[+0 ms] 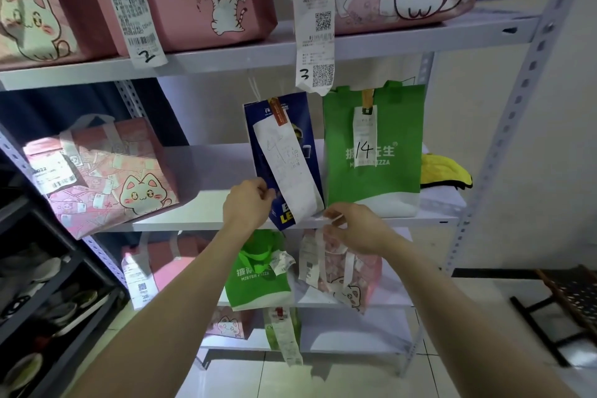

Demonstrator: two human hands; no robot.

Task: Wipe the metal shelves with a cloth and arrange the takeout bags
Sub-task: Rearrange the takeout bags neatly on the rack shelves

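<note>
A tall blue paper bag (281, 126) with a long receipt stands tilted at the front of the middle metal shelf (200, 221). My left hand (247, 203) grips the bag's lower left edge. My right hand (355, 228) pinches the white handle of a pink cat bag (342, 271) that hangs just below the shelf edge. A green pizza bag marked 14 (371, 152) stands upright right of the blue bag. A yellow cloth (444, 173) lies behind it at the shelf's right end.
A pink cat bag (106, 171) leans at the shelf's left end. Pink bags with receipts 2 and 3 fill the top shelf (387, 39). Lower shelves hold a green bag (258, 275) and more bags. A dark shoe rack (42, 284) stands left; a dark stool (568, 300) right.
</note>
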